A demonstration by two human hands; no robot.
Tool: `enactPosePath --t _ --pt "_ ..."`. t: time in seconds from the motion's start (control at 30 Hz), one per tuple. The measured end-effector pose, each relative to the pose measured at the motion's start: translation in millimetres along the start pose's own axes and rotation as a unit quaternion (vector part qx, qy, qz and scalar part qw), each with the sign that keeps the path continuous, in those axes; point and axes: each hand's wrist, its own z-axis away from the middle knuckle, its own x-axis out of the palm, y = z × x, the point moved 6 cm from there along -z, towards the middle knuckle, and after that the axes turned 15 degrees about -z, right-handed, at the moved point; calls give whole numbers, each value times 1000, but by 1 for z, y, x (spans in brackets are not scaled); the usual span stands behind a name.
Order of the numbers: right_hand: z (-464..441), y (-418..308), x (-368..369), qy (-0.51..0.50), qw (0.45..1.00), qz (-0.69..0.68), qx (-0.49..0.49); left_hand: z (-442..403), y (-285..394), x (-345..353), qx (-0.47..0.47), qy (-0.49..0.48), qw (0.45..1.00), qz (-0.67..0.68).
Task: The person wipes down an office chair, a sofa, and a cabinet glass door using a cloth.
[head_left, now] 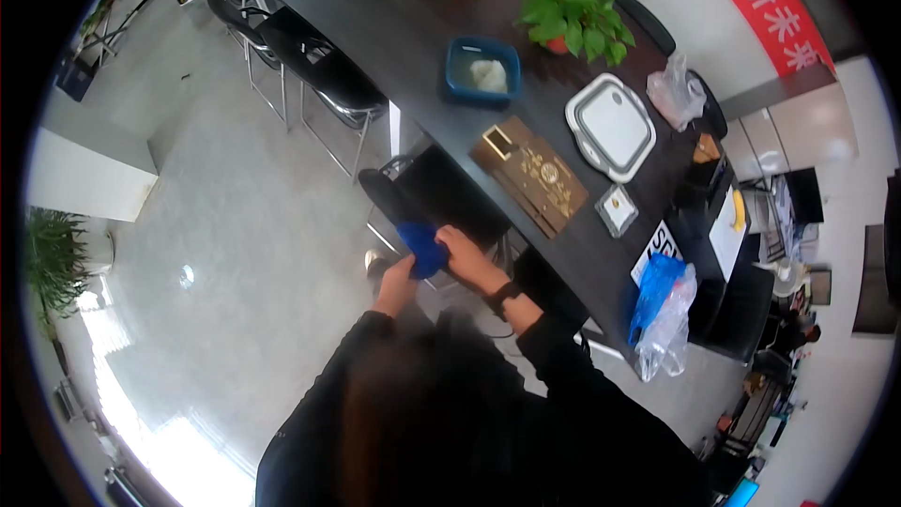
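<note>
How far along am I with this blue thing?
Looks like midway, though one view can't say for sure. Done: the soft blue item is picked up, clear of the table. In hand: your left hand and right hand both grip it. Left: it isn't set down yet. The blue tub holds a whitish lump, and neither hand touches it.

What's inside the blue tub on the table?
A crumpled, whitish lump sits inside the blue tub. It's too blurry to tell exactly what it is. The lump covers part of the tub's bottom, so whatever might be underneath can't be seen.
</note>
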Motion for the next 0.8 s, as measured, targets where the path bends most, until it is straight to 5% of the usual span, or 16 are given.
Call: enactPosePath --t 0.1,0.17,0.27,0.33,0.57,0.63,0.8 --pt "46 15 -14 0 1000 -28 13 7 17 21 26 -37 999 5" --pt "68 12 -23 8 999 -34 7 14 30 32 129 -67 989 -24" --pt "108 19 -38 -18 997 0 72 26 63 52 224 -205 951 -63" --pt "140 41 -47 -54 979 -4 195 29 82 52 262 -213 939 -58" --pt "117 11 -41 -17 982 129 139 0 58 24 311 -221 922 -67" --pt "80 -13 -43 -4 990 67 126 1 57 0 353 -189 913 -79" --pt "-48 -56 -28 71 997 6 -12 -48 -25 -102 97 5 991 -91"
